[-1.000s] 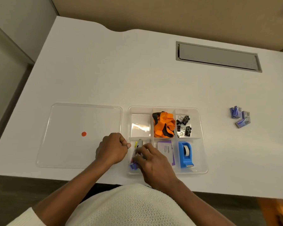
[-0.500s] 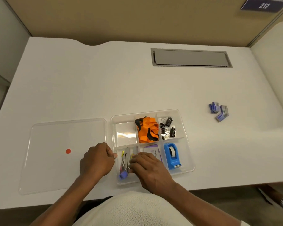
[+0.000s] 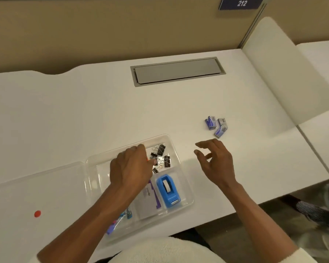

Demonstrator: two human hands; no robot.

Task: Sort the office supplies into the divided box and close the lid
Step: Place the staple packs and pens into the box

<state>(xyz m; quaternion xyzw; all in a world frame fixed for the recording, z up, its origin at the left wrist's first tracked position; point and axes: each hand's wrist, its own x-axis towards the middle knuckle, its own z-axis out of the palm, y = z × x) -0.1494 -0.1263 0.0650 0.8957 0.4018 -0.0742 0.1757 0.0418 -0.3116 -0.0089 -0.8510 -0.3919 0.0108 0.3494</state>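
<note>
**Sorting supplies at desk 212, box still open**

White desk [image 3: 84,114] with a tan partition behind it and a little "212" sign [image 3: 240,3] up top, plus a grey cable hatch [image 3: 177,71] set into the surface. Someone in a cream knit sleeve is sitting there working over a clear divided box [image 3: 176,149] near the front edge.

Box's lid [image 3: 36,186] is off, lying flat just to the left of the box, touching it or nearly so, with a red dot sticker [image 3: 37,213] on it.

Inside the box: black binder clips [image 3: 162,155] in the far right compartment, a blue tape dispenser [image 3: 169,190] in the near right one, a purple-and-white pad [image 3: 149,200] in the near middle, and some pens [image 3: 118,222] poking out under the forearm at near left.

Left hand [image 3: 130,166] is over the far middle compartment, fingers curled down into it. It covers whatever's under there, so I can't tell if it's gripping anything.

Right hand [image 3: 215,160] hangs loose above bare desk right of the box, fingers spread, holding nothing. Beyond it, well apart from the box, three small blue staple boxes [image 3: 216,126] sit in a cluster.
</note>
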